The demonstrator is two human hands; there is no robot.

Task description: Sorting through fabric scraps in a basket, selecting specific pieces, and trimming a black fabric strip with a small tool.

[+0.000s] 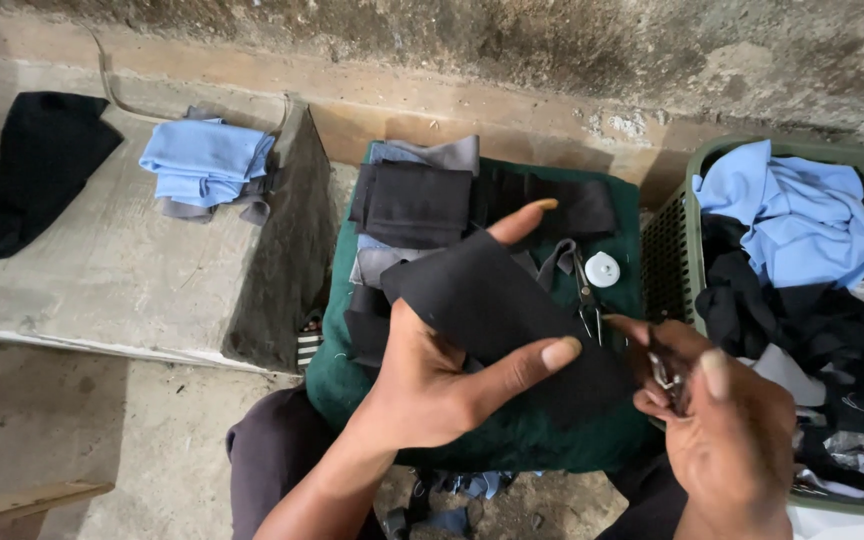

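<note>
My left hand (442, 375) holds a strip of black cloth (492, 300) stretched across its fingers, thumb pressed on the cloth's lower edge. My right hand (727, 425) is closed around a small metal piece (664, 372) at the strip's right end. Both hands hover over a green cushion (512, 440) resting on my lap. On the cushion lie folded black and grey cloth pieces (414, 205), small scissors (586, 295) and a white round spool (602, 269).
A green plastic basket (672, 250) at the right holds blue and black garments (792, 215). On the concrete ledge (122, 270) at the left lie folded blue cloth (207, 160) and a black garment (37, 160). A rough wall runs behind.
</note>
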